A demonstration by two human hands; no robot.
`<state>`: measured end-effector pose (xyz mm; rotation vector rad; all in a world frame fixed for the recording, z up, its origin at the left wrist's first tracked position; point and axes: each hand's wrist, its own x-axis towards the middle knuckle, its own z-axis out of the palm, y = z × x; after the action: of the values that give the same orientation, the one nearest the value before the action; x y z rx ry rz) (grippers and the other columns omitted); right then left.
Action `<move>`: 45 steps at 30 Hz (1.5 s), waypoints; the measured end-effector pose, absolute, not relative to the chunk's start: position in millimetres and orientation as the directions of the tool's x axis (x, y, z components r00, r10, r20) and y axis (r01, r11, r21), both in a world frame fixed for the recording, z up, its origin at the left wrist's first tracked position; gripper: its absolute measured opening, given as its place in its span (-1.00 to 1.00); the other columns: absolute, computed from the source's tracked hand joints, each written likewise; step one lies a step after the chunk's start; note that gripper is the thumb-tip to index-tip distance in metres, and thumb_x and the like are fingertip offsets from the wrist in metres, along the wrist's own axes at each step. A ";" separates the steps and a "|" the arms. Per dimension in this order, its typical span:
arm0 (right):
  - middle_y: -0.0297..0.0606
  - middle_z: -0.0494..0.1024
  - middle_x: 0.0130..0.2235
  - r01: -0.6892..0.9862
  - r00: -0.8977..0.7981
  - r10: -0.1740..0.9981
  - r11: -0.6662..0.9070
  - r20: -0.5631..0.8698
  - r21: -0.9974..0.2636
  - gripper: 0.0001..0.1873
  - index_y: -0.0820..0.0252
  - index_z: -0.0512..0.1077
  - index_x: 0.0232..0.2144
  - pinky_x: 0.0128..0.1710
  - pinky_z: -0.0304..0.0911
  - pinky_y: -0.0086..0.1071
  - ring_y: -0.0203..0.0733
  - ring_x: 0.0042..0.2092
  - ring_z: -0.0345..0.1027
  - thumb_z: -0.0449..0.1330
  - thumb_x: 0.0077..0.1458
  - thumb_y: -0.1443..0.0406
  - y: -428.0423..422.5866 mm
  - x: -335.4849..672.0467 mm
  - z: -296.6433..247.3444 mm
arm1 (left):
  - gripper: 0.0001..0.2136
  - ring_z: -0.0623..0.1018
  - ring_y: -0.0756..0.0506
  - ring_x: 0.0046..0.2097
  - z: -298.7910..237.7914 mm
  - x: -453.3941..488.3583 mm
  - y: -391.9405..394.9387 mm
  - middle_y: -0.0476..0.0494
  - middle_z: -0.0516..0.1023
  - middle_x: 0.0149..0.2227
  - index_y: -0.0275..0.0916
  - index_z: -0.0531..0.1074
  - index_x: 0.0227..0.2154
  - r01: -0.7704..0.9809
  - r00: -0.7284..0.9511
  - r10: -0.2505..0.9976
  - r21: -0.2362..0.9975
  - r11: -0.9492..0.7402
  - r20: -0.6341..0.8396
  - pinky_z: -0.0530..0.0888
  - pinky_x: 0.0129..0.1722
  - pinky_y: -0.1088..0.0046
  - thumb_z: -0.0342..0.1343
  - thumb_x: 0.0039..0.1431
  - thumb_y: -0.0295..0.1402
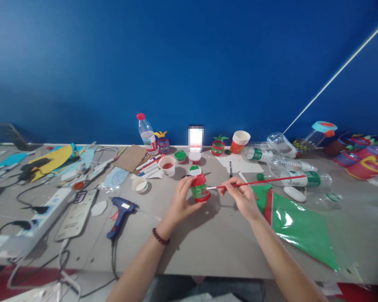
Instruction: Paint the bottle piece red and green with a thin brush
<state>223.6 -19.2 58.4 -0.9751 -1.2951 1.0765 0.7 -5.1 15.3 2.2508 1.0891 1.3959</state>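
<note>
My left hand (180, 200) grips a small plastic bottle piece (198, 191) painted green in the middle and red at both ends, holding it tilted above the table. In my right hand (241, 196) is a long red paintbrush (264, 181), pinched near its front. Its tip touches or nearly touches the right side of the painted piece. Just beyond lie a lid with green paint (195, 170), a paper cup of reddish liquid (167, 165) and a paint jar with green in it (180, 156).
A blue glue gun (121, 214) and a power strip (48, 214) with cables are at left. Green sheets (302, 228) and several plastic bottles (305, 178) lie at right. Along the wall stand a red-capped bottle (147, 134), a phone (195, 137) and orange paper cups (239, 142).
</note>
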 end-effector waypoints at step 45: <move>-0.25 0.59 -0.45 0.075 0.052 0.958 0.278 0.282 -0.958 -0.66 0.14 0.43 -0.38 -0.32 0.45 -0.31 -0.18 -0.38 0.49 0.22 0.16 0.00 -19.6 228.6 60.4 | -0.33 0.47 -0.27 0.13 20.0 0.2 -5.2 -0.32 0.40 0.11 -0.16 0.21 0.22 0.453 0.220 0.722 0.587 -0.671 0.656 0.49 0.09 0.11 0.33 0.07 -0.23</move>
<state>228.6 -19.6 60.4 -1.0725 -1.3324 0.9208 0.2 -5.2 20.0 2.2267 1.1053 1.4311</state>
